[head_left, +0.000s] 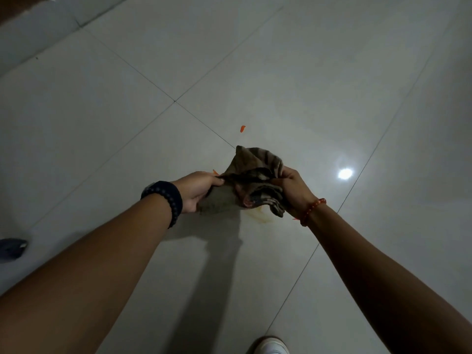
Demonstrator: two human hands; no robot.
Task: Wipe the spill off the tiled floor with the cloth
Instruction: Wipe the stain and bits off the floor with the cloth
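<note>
A crumpled brown cloth (251, 175) with darker stripes hangs in the air between both hands, above the pale tiled floor (306, 85). My left hand (198, 190) pinches its left edge; my right hand (293, 190) grips its bunched right side. Just under the cloth, a faint yellowish spill (261, 217) stains the tile. A small orange scrap (242, 129) lies on the floor beyond the cloth, and another orange bit (215, 171) peeks out by my left fingers. The cloth hides part of the spill.
A white shoe (270, 346) shows at the bottom edge. At the left edge sits a dark grey shoe (12, 249). A lamp's bright reflection (345, 173) glares on the tile to the right. A low tiled step (38, 31) runs along the top left.
</note>
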